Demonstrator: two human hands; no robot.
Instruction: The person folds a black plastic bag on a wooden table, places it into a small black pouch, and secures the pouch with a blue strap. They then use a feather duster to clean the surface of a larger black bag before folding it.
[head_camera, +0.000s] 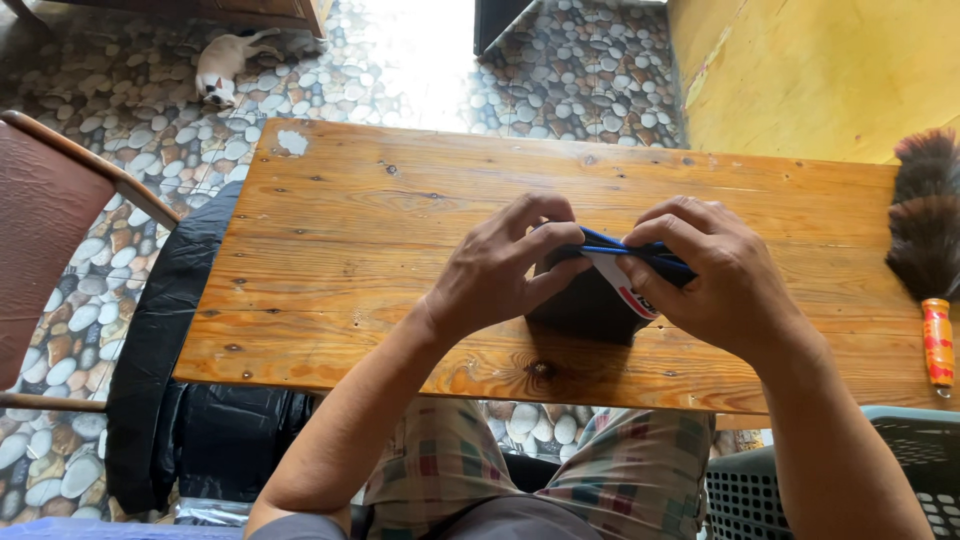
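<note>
A small dark pouch (585, 305) with a blue rim and a white and red label stands on the wooden table (350, 230). My left hand (505, 270) pinches the left side of its top edge. On the right side my right hand (725, 275) pinches the same blue rim, fingers bent over it. Both hands hold the pouch's top between them, a little in from the table's near edge. The pouch's inside is hidden by my fingers.
A feather duster (925, 240) with an orange handle lies at the table's right end. A brown chair (50, 220) stands at left, a black plastic bag (170, 390) hangs by the table, a grey basket (850, 470) is at lower right. A cat (225, 65) lies on the pebble floor.
</note>
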